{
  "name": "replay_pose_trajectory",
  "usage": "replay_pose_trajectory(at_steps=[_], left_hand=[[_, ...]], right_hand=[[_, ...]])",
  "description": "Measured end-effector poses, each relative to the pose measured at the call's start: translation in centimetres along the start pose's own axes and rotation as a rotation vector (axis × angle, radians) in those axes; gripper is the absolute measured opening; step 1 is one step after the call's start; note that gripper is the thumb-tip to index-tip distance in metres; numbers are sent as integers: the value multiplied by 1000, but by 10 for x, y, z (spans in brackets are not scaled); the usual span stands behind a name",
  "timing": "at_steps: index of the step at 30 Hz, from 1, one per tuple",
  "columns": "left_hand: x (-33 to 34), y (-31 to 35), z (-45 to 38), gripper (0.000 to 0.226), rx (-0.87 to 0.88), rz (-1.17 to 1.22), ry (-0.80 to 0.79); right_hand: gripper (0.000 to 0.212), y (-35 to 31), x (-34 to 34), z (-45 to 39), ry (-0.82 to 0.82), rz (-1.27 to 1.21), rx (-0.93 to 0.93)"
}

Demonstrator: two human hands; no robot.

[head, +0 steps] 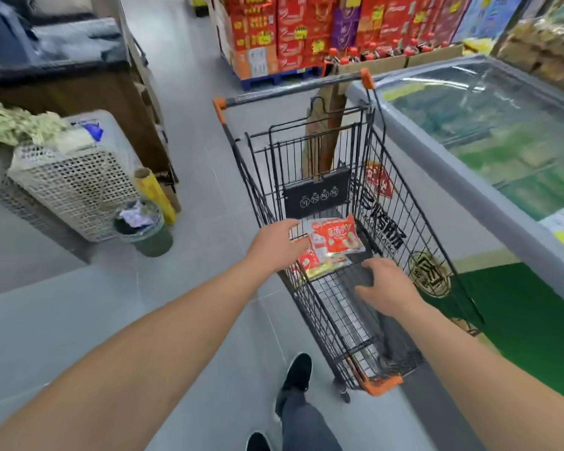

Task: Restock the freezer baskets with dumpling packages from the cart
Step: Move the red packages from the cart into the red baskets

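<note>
Head-worn view, angled down, cart [323,196] close

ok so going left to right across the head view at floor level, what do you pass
perforated white crate → green bin → left hand → red dumpling packages → right hand → cart's right wire side → chest freezer

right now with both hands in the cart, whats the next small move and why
Probably close the left hand on the red dumpling packages. Its straight fingers already reach their edge, while the right hand hangs over bare cart floor holding nothing. The freezer sits just right of the cart.
</note>
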State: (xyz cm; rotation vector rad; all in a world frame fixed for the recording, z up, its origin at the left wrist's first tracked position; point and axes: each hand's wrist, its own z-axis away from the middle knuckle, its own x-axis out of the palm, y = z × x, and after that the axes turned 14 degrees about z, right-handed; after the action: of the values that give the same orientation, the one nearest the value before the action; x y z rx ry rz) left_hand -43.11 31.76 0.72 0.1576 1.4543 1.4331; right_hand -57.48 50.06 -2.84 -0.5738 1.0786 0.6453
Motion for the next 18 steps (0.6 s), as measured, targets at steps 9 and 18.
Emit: replay_pose_trajectory(at_steps=[9,18], left_hand=[[10,-6,-147,57,-81,54,-72],[51,-36,-264,68,-386,89,-287]], right_hand=[[48,5,-7,-148,-79,-95,9],[59,35,3,-250,-203,-167,161]])
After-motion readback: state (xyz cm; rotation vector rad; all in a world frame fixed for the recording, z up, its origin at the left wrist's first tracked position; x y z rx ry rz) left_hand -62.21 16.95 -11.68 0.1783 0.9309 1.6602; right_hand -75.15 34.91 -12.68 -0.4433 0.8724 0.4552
